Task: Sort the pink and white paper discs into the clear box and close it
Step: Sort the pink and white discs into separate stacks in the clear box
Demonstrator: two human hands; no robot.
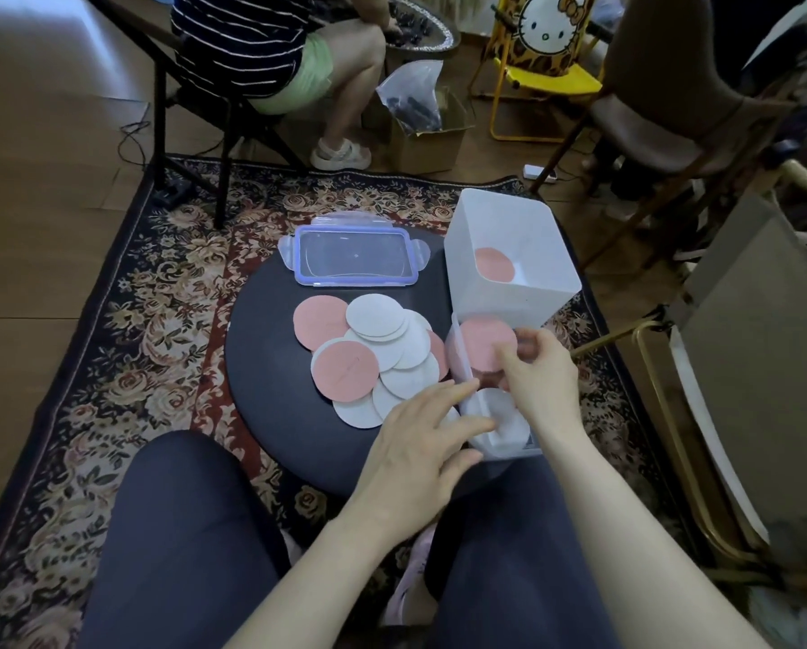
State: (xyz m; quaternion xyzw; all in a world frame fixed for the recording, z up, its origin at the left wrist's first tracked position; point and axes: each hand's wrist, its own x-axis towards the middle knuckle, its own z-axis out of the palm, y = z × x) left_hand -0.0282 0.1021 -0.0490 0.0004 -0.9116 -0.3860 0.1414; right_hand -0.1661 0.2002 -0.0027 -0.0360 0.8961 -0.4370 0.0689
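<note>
Right hand (539, 367), mid-right of frame, pinches a pink disc (485, 343) over the clear box (485, 442). Left hand (420, 442), fingers straight, rests on box's near-left wall; holds nothing. Disc pile (368, 358) sits center, lid (355, 256) above it.

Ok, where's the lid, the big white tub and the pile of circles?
Lid (355, 253): head view, on its clear middle panel.
White tub (528, 222): head view, on its inner back wall.
Pile of discs (377, 316): head view, on the topmost white disc.
</note>
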